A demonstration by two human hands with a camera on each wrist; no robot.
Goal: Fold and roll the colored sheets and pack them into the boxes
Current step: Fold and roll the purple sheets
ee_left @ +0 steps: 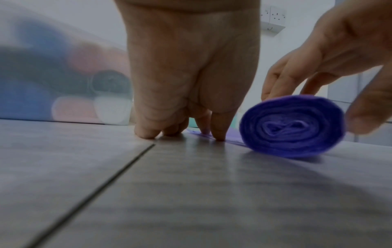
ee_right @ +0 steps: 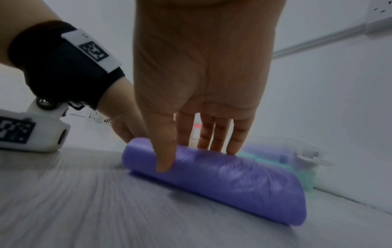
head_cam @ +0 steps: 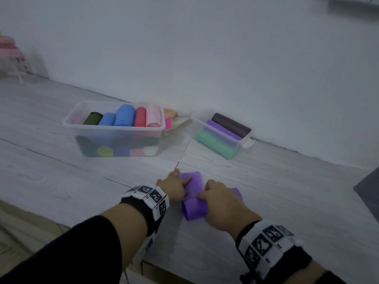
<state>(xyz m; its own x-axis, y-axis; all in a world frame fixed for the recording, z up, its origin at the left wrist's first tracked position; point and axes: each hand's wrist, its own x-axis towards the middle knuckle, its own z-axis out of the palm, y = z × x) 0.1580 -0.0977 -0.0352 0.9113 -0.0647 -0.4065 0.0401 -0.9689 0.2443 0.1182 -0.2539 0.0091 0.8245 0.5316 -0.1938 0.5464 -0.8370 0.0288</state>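
The purple sheet lies on the floor in front of the person, most of it wound into a fat roll whose long axis runs from seven to one o'clock in the head view. A short flat tail is left unrolled toward twelve. The right hand sits on top of the roll, fingers straight over its far side and thumb on the near side, pressing rather than gripping. The left hand is at the roll's left end, fingers extended, tips pinning the loose tail to the floor. So the roll is directly under the right hand, the nearer one, and rolling on means pushing toward twelve. Beyond, the small box at one o'clock holds three rolls; the big box at eleven looks packed.
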